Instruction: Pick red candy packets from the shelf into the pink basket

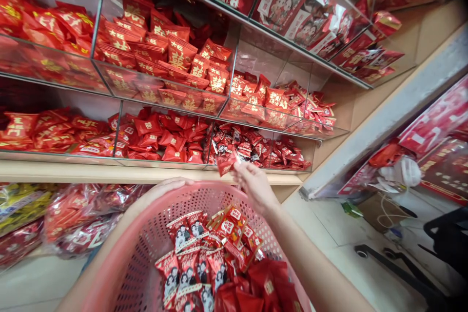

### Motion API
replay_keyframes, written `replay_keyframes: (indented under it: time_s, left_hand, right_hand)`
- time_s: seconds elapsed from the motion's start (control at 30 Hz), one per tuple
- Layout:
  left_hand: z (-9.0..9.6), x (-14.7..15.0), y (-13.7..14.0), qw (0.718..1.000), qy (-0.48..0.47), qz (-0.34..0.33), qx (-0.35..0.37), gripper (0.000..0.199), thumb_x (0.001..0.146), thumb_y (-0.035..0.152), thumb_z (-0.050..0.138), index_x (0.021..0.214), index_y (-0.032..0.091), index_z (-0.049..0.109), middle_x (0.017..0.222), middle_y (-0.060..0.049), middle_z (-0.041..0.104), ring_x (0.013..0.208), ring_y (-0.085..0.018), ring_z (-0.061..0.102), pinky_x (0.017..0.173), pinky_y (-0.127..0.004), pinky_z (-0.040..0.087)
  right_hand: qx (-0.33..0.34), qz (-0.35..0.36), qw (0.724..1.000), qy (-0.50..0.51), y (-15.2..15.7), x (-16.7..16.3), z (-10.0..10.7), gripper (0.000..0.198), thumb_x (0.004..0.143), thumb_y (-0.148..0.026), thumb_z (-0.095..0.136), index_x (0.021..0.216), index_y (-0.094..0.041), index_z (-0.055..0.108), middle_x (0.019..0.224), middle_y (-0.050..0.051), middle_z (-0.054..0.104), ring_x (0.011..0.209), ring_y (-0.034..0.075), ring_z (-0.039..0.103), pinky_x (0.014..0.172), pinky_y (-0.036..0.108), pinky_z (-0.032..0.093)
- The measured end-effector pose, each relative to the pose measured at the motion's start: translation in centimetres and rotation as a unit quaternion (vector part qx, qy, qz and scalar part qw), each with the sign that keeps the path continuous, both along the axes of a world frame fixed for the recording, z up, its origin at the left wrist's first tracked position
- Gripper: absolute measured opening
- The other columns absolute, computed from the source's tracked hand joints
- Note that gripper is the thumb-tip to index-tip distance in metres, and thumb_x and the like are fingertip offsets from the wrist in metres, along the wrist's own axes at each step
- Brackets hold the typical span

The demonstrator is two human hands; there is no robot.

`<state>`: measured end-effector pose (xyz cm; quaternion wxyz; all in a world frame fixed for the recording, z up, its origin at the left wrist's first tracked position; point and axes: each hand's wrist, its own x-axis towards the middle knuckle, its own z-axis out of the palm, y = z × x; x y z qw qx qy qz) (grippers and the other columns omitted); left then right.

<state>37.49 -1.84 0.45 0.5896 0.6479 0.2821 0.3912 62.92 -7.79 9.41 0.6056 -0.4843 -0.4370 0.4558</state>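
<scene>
A pink perforated plastic basket [126, 258] is held in front of me, tilted, below the shelf edge. My left hand [166, 188] lies along its far left rim, fingers hooked over it. Inside are red packets with a black-and-white couple printed on them [188, 270], red and orange packets [228, 226] and plain dark red packets [268, 285]. Above the right rim, my right hand [256, 183] pinches a small red sweet packet [225, 163] between thumb and fingers. It hovers just before the lowest shelf bin of small dark red packets [237, 142].
Glass-fronted shelves [164, 78] rise ahead, divided into bins of red packets. Clear bags [78, 219] of packets sit beneath the wooden ledge [54, 171]. At right stand a shelf side panel [387, 102], a wheeled chair base [395, 268] and a white fan-like object [400, 173].
</scene>
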Motion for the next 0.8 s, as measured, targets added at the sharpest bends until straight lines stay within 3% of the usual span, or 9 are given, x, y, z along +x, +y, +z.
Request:
replay_keyframes:
  time_s: [0.1, 0.2, 0.27, 0.47, 0.8]
  left_hand:
    - [0.4, 0.8, -0.2, 0.995, 0.001, -0.040, -0.089, 0.028, 0.075, 0.035, 0.061, 0.095, 0.017, 0.069, 0.105, -0.005, 0.066, 0.105, -0.024, 0.056, 0.103, -0.034, 0.035]
    - [1.0, 1.4, -0.5, 0.971, -0.063, -0.114, -0.200, 0.028, 0.075, 0.032, 0.063, 0.098, 0.016, 0.067, 0.097, -0.008, 0.068, 0.091, -0.023, 0.062, 0.092, -0.035, 0.043]
    - [1.0, 1.4, -0.5, 0.962, -0.086, -0.113, -0.234, 0.026, 0.073, 0.030, 0.067, 0.095, 0.016, 0.067, 0.091, -0.007, 0.068, 0.083, -0.021, 0.063, 0.084, -0.032, 0.046]
    - [1.3, 1.0, -0.4, 0.974, -0.035, -0.017, -0.222, 0.023, 0.060, 0.027, 0.077, 0.065, 0.014, 0.060, 0.060, 0.003, 0.060, 0.053, -0.009, 0.053, 0.055, -0.019, 0.040]
    - [1.5, 1.0, -0.8, 0.973, -0.034, -0.033, -0.226, 0.026, 0.061, 0.029, 0.076, 0.066, 0.015, 0.054, 0.057, 0.005, 0.056, 0.051, -0.009, 0.051, 0.053, -0.019, 0.039]
  right_hand:
    - [-0.062, 0.064, 0.994, 0.069, -1.8, -3.6, -1.8, 0.030, 0.060, -0.039, 0.076, 0.076, -0.016, 0.065, 0.069, 0.000, 0.066, 0.063, 0.010, 0.060, 0.062, 0.023, 0.046]
    - [-0.092, 0.043, 0.990, 0.101, -2.1, -6.2, -3.2, 0.034, 0.053, -0.037, 0.080, 0.074, -0.015, 0.063, 0.066, -0.001, 0.065, 0.061, 0.010, 0.062, 0.058, 0.022, 0.045]
    - [-0.096, 0.030, 0.989, 0.109, -1.9, -6.9, -3.7, 0.038, 0.050, -0.037, 0.081, 0.072, -0.015, 0.060, 0.065, -0.001, 0.064, 0.059, 0.011, 0.062, 0.057, 0.022, 0.045]
    - [-0.118, 0.042, 0.988, 0.095, -1.8, -6.3, -4.4, 0.040, 0.052, -0.044, 0.079, 0.068, -0.017, 0.054, 0.058, -0.003, 0.061, 0.060, 0.014, 0.065, 0.056, 0.022, 0.045]
    - [-0.092, 0.019, 0.996, 0.014, -1.8, -5.6, -5.8, 0.039, 0.059, -0.051, 0.072, 0.067, -0.018, 0.053, 0.061, -0.002, 0.060, 0.055, 0.011, 0.058, 0.058, 0.026, 0.046]
